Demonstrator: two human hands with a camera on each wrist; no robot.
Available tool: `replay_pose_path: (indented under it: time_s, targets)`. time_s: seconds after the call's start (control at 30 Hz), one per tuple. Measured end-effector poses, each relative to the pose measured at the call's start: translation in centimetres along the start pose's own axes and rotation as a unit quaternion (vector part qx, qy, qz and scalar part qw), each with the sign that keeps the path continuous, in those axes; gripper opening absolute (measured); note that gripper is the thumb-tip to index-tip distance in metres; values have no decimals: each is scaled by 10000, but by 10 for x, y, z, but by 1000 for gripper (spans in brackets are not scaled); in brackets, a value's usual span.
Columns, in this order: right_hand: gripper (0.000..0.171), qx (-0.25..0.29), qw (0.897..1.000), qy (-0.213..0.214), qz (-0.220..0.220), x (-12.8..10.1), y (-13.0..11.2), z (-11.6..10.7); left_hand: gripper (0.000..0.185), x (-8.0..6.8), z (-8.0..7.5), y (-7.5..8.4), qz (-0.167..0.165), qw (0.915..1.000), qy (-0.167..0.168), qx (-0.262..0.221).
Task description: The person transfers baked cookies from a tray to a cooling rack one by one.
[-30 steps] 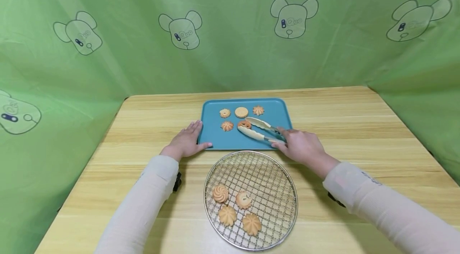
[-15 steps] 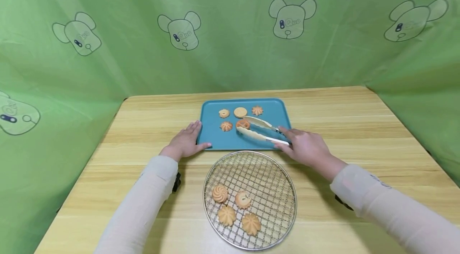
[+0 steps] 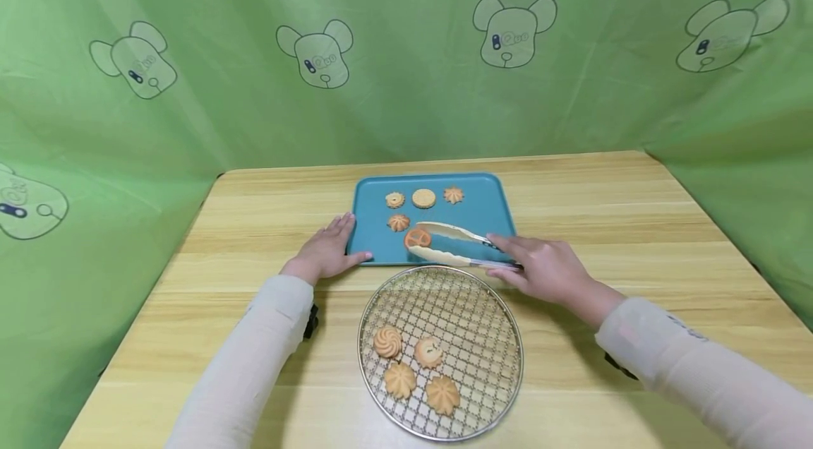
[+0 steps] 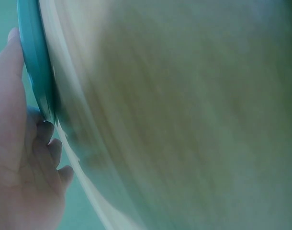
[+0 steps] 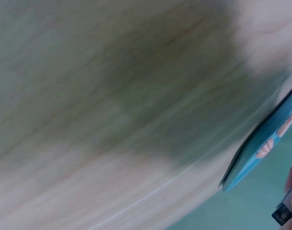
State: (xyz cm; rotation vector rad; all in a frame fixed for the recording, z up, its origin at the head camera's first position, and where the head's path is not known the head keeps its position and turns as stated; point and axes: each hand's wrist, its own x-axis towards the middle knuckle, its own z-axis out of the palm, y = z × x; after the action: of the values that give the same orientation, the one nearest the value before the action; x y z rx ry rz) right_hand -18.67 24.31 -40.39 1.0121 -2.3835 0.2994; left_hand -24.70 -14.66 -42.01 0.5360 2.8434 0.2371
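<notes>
My right hand [image 3: 540, 269] holds tongs [image 3: 447, 229] with pale scalloped tips. Between the tips is a round, darker orange cookie [image 3: 417, 237] with holes, near the front edge of the blue tray [image 3: 483, 205]. Other cookies on the tray are a flower-shaped one [image 3: 398, 222], a ring-like one [image 3: 394, 200], a flat round one [image 3: 423, 198] and a star-shaped one [image 3: 453, 195]. My left hand [image 3: 327, 249] rests at the tray's front left corner, fingers extended along the side and thumb on the front rim. The left wrist view shows this hand [image 4: 21, 143] against the tray edge.
A round wire rack [image 3: 476, 336] lies in front of the tray, carrying several cookies, among them a swirled one [image 3: 387, 342], on its left and front part. Beneath is a wooden table [image 3: 591, 209]. A green curtain [image 3: 406, 117] surrounds its back and sides.
The tongs and the orange cookie between their tips have moved toward me and a little left, from the row on the tray to near its front edge. My left hand stays put.
</notes>
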Motion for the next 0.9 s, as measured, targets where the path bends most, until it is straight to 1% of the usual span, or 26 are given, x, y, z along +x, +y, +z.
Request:
replay_pose_path:
  time_s: [0.2, 0.43, 0.67, 0.9]
  targets:
    - [62, 156, 9988, 57, -467, -1, 0, -1, 94, 1, 0, -2, -9, 10000, -17, -27]
    - [61, 459, 9944, -60, -948, -1, -2, -3, 94, 2, 1, -2, -20, 10000, -48, -12]
    - [62, 672, 9901, -212, -1211, -1, -4, -3, 94, 2, 1, -2, -9, 10000, -28, 0]
    - [61, 669, 9874, -421, -1373, -1, -5, -1, 94, 1, 1, -1, -7, 10000, 28, -25]
